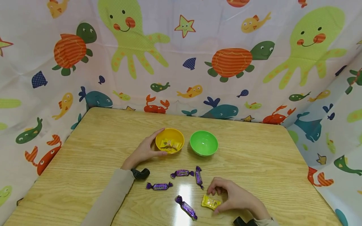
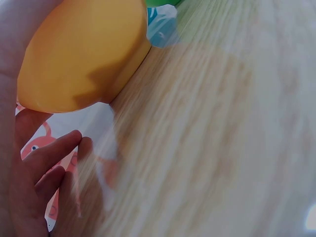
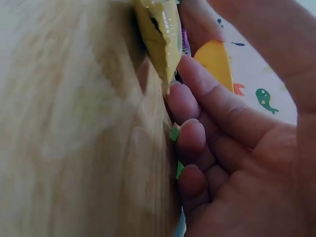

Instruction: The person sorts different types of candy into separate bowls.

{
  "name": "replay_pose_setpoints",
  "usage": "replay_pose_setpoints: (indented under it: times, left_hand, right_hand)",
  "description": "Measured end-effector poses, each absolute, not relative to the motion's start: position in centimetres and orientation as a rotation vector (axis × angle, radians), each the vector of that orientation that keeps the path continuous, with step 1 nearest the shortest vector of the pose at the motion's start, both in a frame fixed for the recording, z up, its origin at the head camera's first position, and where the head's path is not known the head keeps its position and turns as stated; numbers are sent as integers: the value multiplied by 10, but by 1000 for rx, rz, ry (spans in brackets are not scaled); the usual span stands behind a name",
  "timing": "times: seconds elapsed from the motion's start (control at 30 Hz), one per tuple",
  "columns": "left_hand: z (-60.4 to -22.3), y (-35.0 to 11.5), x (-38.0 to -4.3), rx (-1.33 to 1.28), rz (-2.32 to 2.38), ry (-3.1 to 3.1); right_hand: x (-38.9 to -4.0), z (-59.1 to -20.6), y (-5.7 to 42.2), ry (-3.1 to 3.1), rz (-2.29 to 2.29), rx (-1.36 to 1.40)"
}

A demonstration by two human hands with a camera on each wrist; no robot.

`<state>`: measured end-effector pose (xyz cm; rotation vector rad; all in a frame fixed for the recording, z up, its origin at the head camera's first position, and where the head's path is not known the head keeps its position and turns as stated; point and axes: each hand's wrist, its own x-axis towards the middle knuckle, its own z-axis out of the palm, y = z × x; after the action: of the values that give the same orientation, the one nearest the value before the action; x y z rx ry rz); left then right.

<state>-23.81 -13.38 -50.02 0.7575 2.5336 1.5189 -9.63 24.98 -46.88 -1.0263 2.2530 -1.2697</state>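
Note:
My left hand [image 1: 143, 151] grips the left side of a yellow bowl [image 1: 182, 147], thumb along its front and fingers round the back. Several yellow wrapped candies [image 1: 171, 144] lie in that bowl. In the left wrist view the bowl's orange-yellow outer wall [image 2: 84, 54] fills the upper left, beside the fingers. At the lower right of the table, my right hand [image 1: 236, 196] pinches a yellow wrapped candy [image 1: 210, 202] between thumb and fingers. The right wrist view shows this candy [image 3: 160, 37] at the index fingertip, low over the wood.
A green bowl [image 1: 204, 143] stands right of the yellow one. Several purple wrapped candies lie between the hands, among them one [image 1: 199, 177] near the right hand and one [image 1: 186, 208] at the front. A sea-animal curtain [image 1: 181, 81] borders the wooden table [image 1: 254, 150].

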Motion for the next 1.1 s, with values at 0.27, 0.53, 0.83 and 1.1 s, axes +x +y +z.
replay_pose_setpoints:
  times: [0.27, 0.53, 0.83, 1.1]
  left_hand:
    - [-500, -134, -239, 763, 1530, 2523]
    - [-500, -134, -238, 757, 1527, 2521]
    - [-501, -134, -239, 761, 1534, 2512]
    - [-500, -135, -239, 754, 1538, 2507]
  right_hand:
    - [-94, -473, 249, 2296, -1236, -1131]
    - [-96, -478, 250, 2284, -1278, -1195]
    - [-96, -481, 251, 2281, -1305, -1148]
    - [-97, -481, 252, 2245, -1334, -1122]
